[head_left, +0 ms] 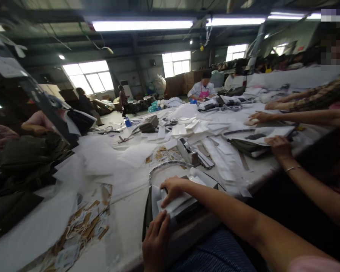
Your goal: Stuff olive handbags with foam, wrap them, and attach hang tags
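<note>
A dark green handbag [147, 211] lies at the near table edge in front of me, its handle [170, 164] wrapped in pale material and arched away from me. White sheets [184, 202] cover its upper side. My left hand [156, 236] is closed on the bag's near edge, fingers bent over the white sheet there; its thumb is hidden. Reaching across from the right, my right hand [174, 189] rests on the white sheet with thumb and fingers apart. Just beyond the bag stands a grey tape dispenser [187, 153].
Tags with strings [87, 226] lie at left beside white foam sheets [102, 155]. Dark green bags [31, 158] are piled far left, near a slanted post [42, 102]. At right, a co-worker's hand [280, 147] touches another bag [249, 145]. White strips [219, 156] lie between.
</note>
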Motion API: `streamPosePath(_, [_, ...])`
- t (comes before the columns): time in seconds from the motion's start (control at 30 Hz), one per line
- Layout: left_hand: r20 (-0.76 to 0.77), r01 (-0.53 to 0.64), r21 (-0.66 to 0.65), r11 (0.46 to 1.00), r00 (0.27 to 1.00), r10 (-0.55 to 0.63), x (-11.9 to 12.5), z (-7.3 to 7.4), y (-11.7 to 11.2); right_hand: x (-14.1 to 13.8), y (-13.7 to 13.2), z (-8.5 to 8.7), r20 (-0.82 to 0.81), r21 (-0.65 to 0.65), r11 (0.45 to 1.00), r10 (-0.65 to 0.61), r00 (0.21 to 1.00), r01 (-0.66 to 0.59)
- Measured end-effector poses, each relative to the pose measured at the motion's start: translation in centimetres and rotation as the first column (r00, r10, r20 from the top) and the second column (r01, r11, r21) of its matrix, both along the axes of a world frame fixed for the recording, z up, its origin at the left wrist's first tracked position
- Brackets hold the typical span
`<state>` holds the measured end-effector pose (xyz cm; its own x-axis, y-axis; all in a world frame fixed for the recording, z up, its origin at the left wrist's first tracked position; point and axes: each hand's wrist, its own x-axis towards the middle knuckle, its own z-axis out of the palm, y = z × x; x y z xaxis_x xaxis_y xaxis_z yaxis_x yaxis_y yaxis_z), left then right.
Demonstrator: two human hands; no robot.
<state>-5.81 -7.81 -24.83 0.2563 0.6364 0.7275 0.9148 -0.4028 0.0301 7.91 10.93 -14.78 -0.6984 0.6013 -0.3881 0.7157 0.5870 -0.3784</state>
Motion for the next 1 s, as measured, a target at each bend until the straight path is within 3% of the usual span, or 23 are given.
streamPosePath(0.17, [-0.048,0.054,0.013,0.998,0.997,-0.053,-0.9,-1.5,0.6,-0.2,0.3,-0.4,-0.058,-0.026,0.996,-0.083,0.995,0.082])
streamPosePath(0.3, [-0.055,0.06,0.012,0.998,0.997,-0.059,-1.2,-1.8,0.8,0.3,-0.5,-0.9,-0.209,0.063,0.988,-0.124,0.97,0.14])
streamPosePath(0.4, [-0.048,0.098,-0.018,0.995,0.994,-0.099,-1.0,-0.6,0.0,2.1,-1.2,-0.5,-0.374,0.18,0.959,-0.138,0.917,0.218])
streamPosePath(0.47, [0.017,0.162,-0.141,0.977,0.987,-0.161,-1.0,0.9,-0.9,4.7,-1.5,-0.2,-0.478,0.258,0.922,-0.138,0.867,0.29])
streamPosePath(0.53, [0.191,0.215,-0.295,0.931,0.968,-0.163,-1.3,2.6,-1.4,8.6,-1.8,-0.4,-0.551,0.306,0.873,-0.163,0.819,0.379])
streamPosePath(0.6, [0.444,0.189,-0.38,0.905,0.896,-0.001,-1.9,3.9,-1.1,13.0,-2.0,-1.4,-0.582,0.311,0.821,-0.233,0.779,0.478])
streamPosePath(0.67, [0.642,0.069,-0.435,0.898,0.723,0.255,-2.8,4.4,0.3,16.7,-2.4,-3.1,-0.566,0.26,0.759,-0.381,0.731,0.597])
streamPosePath(0.73, [0.692,0.014,-0.495,0.869,0.611,0.385,-3.5,3.9,2.3,19.0,-3.0,-4.9,-0.506,0.154,0.717,-0.534,0.677,0.68])
streamPosePath(0.87, [0.711,0.034,-0.572,0.82,0.52,0.474,-3.3,2.5,5.3,19.3,-4.4,-6.7,-0.443,-0.046,0.673,-0.676,0.589,0.738])
streamPosePath(1.0, [0.754,0.041,-0.558,0.829,0.442,0.485,-2.3,3.9,4.7,18.1,-5.5,-4.9,-0.569,-0.125,0.662,-0.658,0.493,0.739])
